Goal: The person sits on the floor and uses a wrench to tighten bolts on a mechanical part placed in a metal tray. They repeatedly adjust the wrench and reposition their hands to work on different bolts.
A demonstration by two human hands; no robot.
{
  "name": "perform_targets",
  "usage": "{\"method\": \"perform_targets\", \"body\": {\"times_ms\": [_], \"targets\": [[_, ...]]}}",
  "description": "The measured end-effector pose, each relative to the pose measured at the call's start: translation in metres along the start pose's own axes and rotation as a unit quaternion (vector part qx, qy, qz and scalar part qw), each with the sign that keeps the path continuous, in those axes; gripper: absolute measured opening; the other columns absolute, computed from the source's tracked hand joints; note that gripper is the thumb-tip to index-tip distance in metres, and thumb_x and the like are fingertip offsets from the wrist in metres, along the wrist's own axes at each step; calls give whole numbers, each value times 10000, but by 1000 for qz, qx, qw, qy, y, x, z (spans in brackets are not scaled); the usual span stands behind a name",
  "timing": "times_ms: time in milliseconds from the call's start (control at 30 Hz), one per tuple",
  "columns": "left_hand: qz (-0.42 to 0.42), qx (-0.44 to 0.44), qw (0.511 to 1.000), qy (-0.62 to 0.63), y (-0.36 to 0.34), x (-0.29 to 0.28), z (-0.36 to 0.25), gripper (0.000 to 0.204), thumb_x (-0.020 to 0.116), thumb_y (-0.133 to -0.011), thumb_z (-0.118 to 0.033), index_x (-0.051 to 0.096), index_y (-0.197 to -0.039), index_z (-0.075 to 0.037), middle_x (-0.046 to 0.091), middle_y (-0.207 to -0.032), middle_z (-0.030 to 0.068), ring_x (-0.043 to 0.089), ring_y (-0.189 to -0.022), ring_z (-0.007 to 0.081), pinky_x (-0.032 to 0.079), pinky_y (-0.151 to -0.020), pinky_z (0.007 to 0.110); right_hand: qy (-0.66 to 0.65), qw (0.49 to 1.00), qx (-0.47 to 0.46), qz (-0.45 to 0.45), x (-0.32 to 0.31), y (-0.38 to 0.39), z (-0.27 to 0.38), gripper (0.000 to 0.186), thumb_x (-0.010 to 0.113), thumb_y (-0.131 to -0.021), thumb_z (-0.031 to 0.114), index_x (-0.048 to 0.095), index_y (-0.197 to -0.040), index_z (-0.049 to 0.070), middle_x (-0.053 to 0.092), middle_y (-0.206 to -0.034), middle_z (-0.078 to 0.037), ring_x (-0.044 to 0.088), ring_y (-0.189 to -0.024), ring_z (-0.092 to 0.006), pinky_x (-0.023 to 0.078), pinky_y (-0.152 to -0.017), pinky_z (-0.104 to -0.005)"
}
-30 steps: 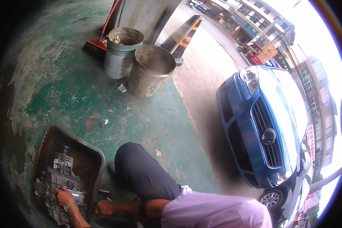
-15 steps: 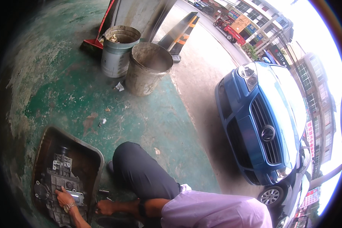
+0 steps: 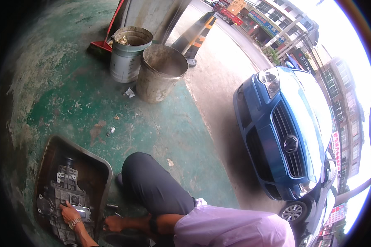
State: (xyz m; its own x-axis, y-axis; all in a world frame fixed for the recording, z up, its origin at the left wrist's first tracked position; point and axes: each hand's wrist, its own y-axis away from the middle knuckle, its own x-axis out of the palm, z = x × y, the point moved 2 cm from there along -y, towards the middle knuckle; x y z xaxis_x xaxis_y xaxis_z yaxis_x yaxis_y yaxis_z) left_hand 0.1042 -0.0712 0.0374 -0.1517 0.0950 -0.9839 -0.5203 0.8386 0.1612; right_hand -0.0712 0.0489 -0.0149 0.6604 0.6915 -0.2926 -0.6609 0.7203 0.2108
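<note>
A grey cast-metal housing (image 3: 66,185) with ribs and bolt holes lies in a dark drip tray (image 3: 105,164) at the lower left. My left hand (image 3: 71,213), with a metal watch on its wrist, grips the housing, the fingertips bent over its middle part. A pale rectangular plate (image 3: 83,211) shows beside that hand. My right hand (image 3: 112,224) is closed in a fist just right of the tray's wall; whatever it holds, if anything, is too small and dark to make out. Near it on the floor lies a short metal socket-like piece (image 3: 112,206).
Two dirty buckets, one with rubbish (image 3: 130,53) and one wider (image 3: 160,78), stand ahead beside a red broom (image 3: 101,45). A striped cone (image 3: 196,37) is behind them. My bent knee (image 3: 140,168) is right of the tray. A blue car (image 3: 276,136) stands at the right.
Both hands stay in nearly the same places. The red three-wheeled truck on the road has moved up and to the left.
</note>
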Motion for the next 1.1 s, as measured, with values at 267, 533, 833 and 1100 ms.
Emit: {"method": "perform_targets", "body": {"times_ms": [267,533,833,1100], "targets": [[-8,36,999,-4,-4,10,3,267,516,-881,-234,498,-1002,3,626,-851,244,606,-797,417,473,-644,505,-6,999,42,13,-21,4,25,355,524,-814,343,614,-781,1,605,-765,-226,592,-756,-400,467,-671,-462],[4,0,1000,-3,-4,5,3,333,509,-885,-286,487,-1069,-11,627,-845,247,609,-776,417,476,-622,507,19,997,72,-38,-55,29,76,379,526,-817,343,609,-759,-22,597,-761,-241,592,-767,-400,468,-674,-465],[-6,44,999,-6,-7,19,7,316,493,-883,-235,472,-1085,8,622,-838,259,606,-787,423,480,-638,502,-28,999,33,22,-11,0,15,390,528,-818,348,607,-769,-30,603,-776,-240,588,-779,-408,466,-685,-467],[32,3,999,-12,-6,7,3,414,439,-908,-388,502,-1068,-11,632,-840,237,603,-781,431,473,-623,512,7,1000,9,2,-9,3,11,419,520,-824,354,601,-736,-48,597,-761,-245,582,-761,-413,461,-677,-473]]}}
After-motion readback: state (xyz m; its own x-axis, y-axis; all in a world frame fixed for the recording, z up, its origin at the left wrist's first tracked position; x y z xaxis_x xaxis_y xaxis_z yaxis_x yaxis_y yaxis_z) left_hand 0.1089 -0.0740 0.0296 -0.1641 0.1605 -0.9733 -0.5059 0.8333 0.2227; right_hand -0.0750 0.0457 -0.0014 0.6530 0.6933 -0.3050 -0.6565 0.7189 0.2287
